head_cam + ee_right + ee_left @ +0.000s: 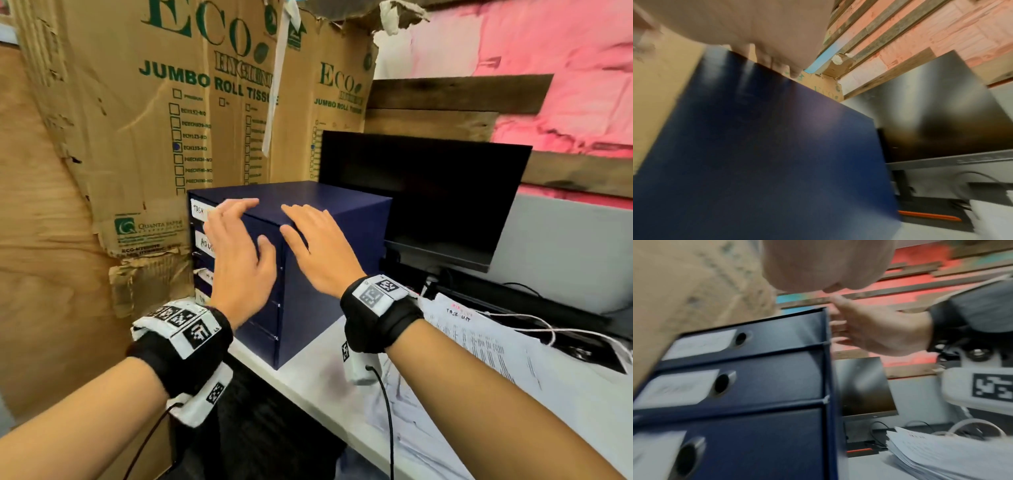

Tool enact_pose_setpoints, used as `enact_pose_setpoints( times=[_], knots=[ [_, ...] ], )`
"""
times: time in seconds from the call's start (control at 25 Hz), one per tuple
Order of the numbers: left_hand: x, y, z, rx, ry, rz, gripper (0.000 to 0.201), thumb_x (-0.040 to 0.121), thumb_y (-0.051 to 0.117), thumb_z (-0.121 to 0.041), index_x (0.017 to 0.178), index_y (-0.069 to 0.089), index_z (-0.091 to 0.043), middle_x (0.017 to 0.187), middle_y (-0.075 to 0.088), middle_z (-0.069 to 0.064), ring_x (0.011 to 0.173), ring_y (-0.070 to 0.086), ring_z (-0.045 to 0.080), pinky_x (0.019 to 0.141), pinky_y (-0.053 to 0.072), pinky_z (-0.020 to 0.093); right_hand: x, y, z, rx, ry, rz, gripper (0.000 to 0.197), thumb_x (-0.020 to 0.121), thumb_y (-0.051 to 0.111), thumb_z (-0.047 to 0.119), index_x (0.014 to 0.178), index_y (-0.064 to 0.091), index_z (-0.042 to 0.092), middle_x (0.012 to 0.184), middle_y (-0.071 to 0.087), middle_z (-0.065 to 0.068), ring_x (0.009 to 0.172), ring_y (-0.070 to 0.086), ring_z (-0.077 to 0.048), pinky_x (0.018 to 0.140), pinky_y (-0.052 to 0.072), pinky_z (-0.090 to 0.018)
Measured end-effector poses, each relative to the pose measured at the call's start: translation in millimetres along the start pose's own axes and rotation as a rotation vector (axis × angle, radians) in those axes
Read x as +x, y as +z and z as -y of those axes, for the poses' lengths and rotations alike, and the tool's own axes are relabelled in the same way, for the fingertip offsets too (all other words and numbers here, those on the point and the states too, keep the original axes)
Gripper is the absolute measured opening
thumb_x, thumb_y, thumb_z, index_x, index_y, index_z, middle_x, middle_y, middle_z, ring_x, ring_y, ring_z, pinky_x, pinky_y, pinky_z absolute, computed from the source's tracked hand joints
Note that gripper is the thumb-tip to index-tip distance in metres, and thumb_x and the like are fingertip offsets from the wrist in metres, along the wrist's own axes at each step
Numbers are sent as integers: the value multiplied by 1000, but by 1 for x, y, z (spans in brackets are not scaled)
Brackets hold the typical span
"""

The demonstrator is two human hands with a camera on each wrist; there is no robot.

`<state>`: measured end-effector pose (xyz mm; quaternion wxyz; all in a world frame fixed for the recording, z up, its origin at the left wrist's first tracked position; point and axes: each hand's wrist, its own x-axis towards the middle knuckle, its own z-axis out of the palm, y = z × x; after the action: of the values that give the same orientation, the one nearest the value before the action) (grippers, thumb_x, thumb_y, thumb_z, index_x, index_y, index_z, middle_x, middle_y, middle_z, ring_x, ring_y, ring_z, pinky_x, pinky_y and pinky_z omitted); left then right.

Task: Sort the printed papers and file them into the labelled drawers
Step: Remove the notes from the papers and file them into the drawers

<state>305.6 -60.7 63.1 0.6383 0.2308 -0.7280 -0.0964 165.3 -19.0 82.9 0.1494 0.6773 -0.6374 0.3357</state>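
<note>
Bare forearms; each wrist wears a black wristband (186,356) — white strips of square black-and-white markers (376,291) wrap it, thin black cables (385,411) trailing.

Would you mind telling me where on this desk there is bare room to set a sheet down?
The white desk is bare between the blue drawer cabinet and the stack of printed papers, by the front edge. Behind the papers it is crowded with cables and the monitor.

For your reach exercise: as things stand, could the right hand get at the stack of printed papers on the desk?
Probably yes. The right hand is open and holds nothing, by the blue drawer unit; the printed papers lie uncovered beside that wrist, with nothing between.
</note>
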Motion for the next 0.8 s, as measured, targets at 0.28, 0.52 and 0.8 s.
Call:
enact_pose_setpoints(
  times=[0.28,0.52,0.8],
  knots=[
    [-32,77,-72,-158,310,298,44,85,53,-7,128,45,-11,135,37,6,129,29,22,114,26,38,-96,-57,-107,-194,245,-141,40,98,42,30,136,50,17,135,54,1,130,44,-17,118,20,-35],
    [-62,176,-59,-77,252,593,49,84,51,-3,132,43,-13,139,32,7,131,27,26,103,41,38,-150,-131,-176,-413,432,-292,27,92,51,8,117,60,10,114,63,-4,109,51,-21,106,38,-45],
    [-87,266,-40,-4,-27,696,25,87,50,-7,105,64,-18,119,47,-2,120,28,18,98,42,32,-158,-86,-204,-416,462,-275,27,86,51,6,110,62,12,105,61,-1,104,52,-18,104,41,-42]
  ],
)
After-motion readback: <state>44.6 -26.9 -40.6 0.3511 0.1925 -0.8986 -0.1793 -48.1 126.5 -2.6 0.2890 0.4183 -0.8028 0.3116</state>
